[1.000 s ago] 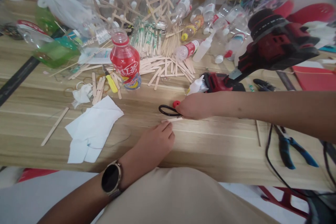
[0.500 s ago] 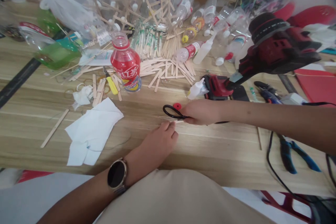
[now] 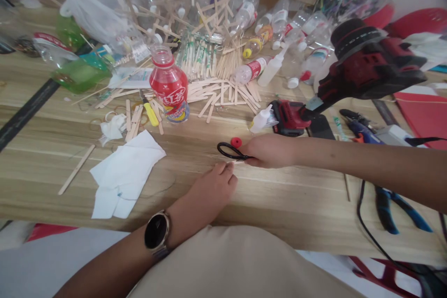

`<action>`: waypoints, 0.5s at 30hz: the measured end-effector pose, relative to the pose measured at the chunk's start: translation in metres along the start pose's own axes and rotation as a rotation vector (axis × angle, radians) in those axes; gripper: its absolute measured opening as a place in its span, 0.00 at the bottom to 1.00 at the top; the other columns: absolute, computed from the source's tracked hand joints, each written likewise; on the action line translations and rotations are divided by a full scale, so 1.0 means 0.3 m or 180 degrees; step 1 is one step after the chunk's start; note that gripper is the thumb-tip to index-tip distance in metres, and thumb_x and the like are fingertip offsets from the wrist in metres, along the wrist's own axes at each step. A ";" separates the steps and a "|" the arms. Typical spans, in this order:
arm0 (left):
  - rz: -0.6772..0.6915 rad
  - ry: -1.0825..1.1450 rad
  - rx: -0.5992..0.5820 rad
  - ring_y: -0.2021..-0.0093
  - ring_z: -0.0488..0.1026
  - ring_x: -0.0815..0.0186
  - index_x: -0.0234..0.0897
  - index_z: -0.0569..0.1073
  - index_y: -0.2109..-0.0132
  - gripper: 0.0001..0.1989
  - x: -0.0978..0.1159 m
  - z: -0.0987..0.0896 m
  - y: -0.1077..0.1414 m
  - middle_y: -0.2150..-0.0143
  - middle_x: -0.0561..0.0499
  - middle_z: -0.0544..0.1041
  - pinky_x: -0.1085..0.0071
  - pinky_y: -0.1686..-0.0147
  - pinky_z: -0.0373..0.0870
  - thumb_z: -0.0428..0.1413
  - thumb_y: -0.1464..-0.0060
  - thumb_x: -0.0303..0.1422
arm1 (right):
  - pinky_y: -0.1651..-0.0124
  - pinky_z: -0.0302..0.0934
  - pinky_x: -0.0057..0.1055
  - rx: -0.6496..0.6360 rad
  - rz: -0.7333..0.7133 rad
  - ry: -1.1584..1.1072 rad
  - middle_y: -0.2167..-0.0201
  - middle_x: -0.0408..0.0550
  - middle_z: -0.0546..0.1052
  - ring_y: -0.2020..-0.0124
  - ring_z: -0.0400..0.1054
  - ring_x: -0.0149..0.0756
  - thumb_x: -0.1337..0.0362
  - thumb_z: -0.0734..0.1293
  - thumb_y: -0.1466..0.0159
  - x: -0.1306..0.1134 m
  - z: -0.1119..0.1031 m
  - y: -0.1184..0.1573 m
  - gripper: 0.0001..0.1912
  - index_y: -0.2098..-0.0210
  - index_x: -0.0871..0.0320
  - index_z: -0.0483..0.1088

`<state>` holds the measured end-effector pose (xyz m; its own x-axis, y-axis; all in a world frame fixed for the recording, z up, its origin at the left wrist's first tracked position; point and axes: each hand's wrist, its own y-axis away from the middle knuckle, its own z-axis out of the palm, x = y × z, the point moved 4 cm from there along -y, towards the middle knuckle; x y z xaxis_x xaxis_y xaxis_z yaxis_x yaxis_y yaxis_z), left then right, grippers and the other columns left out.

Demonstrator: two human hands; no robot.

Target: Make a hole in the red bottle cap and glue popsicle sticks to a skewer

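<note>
My right hand [image 3: 270, 150] is closed on something black with a looped handle [image 3: 228, 151], which looks like scissors; its other end is hidden by the hand. Beneath it, a pale wooden stick [image 3: 238, 162] lies on the wooden table [image 3: 279, 214], only a short part showing. My left hand [image 3: 211, 191], with a watch at the wrist, rests on the table, its fingertips together at the stick's left end. Just above the black loop sits a small red disc [image 3: 236, 142].
A red-labelled bottle [image 3: 171, 88] stands at centre-left, with white paper [image 3: 127, 174] before it. Loose sticks and plastic bottles fill the back. A red and black power tool [image 3: 370, 63] stands at the right, near blue-handled pliers [image 3: 387, 209].
The view has shifted slightly. Both hands keep nearly the same place at the stick, and the black loop remains in my right hand.
</note>
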<state>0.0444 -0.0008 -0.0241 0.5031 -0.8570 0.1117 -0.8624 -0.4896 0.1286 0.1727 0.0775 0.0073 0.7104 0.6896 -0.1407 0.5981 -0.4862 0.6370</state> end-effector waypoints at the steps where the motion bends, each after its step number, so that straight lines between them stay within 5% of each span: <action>1: -0.0001 0.0010 0.0015 0.41 0.68 0.57 0.23 0.72 0.49 0.14 0.000 0.001 0.000 0.44 0.33 0.73 0.65 0.48 0.68 0.47 0.38 0.25 | 0.70 0.52 0.30 0.0006 -0.0003 0.0002 0.63 0.56 0.77 0.66 0.72 0.41 0.65 0.61 0.35 0.000 0.001 0.000 0.12 0.56 0.64 0.72; 15: 0.0007 -0.0049 0.0067 0.41 0.68 0.57 0.24 0.72 0.50 0.14 -0.001 -0.001 0.002 0.44 0.34 0.73 0.64 0.48 0.69 0.47 0.38 0.26 | 0.67 0.55 0.29 0.0013 -0.0095 -0.0057 0.60 0.56 0.77 0.62 0.71 0.41 0.66 0.61 0.35 0.000 0.002 0.001 0.13 0.53 0.63 0.71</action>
<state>0.0437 -0.0006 -0.0239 0.5003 -0.8604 0.0967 -0.8647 -0.4907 0.1076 0.1729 0.0771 0.0071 0.6987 0.6941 -0.1733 0.6207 -0.4676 0.6293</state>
